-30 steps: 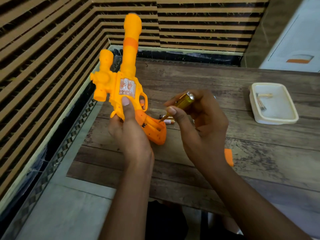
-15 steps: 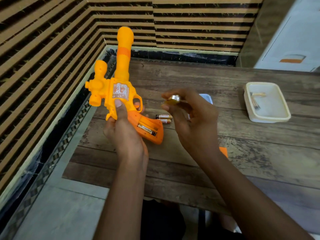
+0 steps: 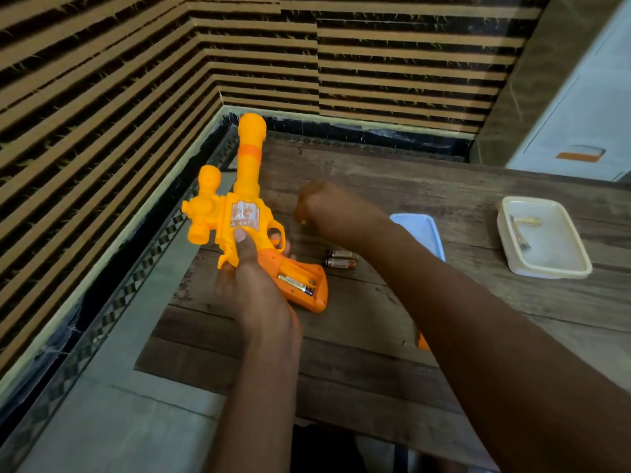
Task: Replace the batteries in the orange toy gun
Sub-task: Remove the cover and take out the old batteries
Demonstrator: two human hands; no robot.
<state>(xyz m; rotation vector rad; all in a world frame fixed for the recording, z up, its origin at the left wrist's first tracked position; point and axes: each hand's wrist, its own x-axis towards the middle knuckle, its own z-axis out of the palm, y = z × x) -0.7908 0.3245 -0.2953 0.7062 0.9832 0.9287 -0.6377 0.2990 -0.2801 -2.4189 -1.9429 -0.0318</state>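
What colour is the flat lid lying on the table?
Light blue; the lid shows best in the head view.

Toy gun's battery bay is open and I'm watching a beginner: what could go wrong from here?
1. The two loose batteries lie beside the toy gun; they could be mixed up with the one seated in the open compartment.
2. Only the left hand holds the tilted gun; the seated battery might slip out.
3. A small orange piece lies half hidden under the right forearm, which could knock it away.
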